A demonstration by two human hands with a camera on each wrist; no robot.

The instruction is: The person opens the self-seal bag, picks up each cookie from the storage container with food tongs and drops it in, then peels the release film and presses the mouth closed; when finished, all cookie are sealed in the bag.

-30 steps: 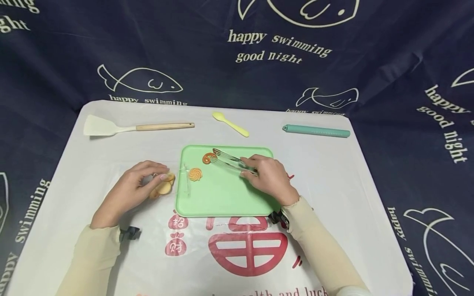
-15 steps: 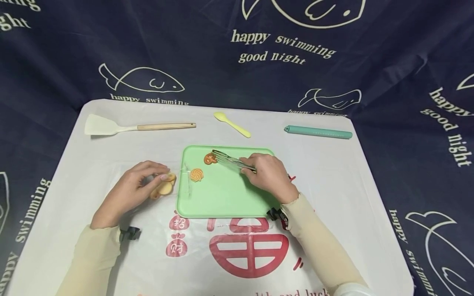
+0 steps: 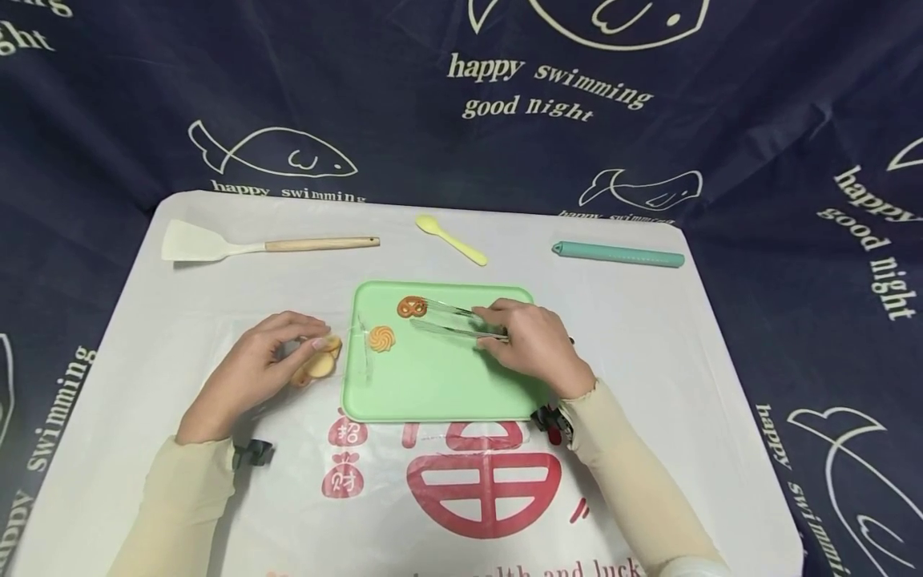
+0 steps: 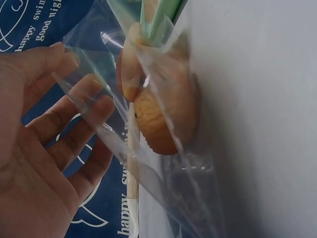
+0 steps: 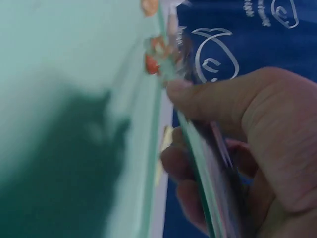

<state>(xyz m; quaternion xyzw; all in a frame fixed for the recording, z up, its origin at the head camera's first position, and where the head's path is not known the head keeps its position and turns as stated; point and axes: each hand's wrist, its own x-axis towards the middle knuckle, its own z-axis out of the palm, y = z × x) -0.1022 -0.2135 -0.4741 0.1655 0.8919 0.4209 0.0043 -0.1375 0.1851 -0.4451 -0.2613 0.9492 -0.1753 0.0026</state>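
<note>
My right hand point(image 3: 530, 340) grips metal tongs point(image 3: 454, 309) over the green tray point(image 3: 447, 385). The tongs' arms are spread, their tips right at a brown pretzel-shaped cookie point(image 3: 412, 307). A swirled round cookie point(image 3: 382, 339) lies on the tray's left part. My left hand point(image 3: 263, 361) holds a clear plastic bag point(image 4: 163, 188) beside the tray, its loosely curled fingers showing through the film. Several golden cookies point(image 4: 166, 119) are in the bag, whose edge overlaps the tray. In the right wrist view the tongs point(image 5: 200, 168) run between thumb and fingers, blurred.
Along the back of the white table point(image 3: 627, 320) lie a white spatula point(image 3: 267, 244) with a wooden handle, a yellow spoon point(image 3: 450, 240) and a teal stick-shaped thing point(image 3: 618, 254). A dark blue printed cloth point(image 3: 404, 96) hangs behind.
The tongs' arms have come together at the pretzel-shaped cookie, then spread apart again. That cookie has turned and lies flat on the tray. My left hand has stayed in place.
</note>
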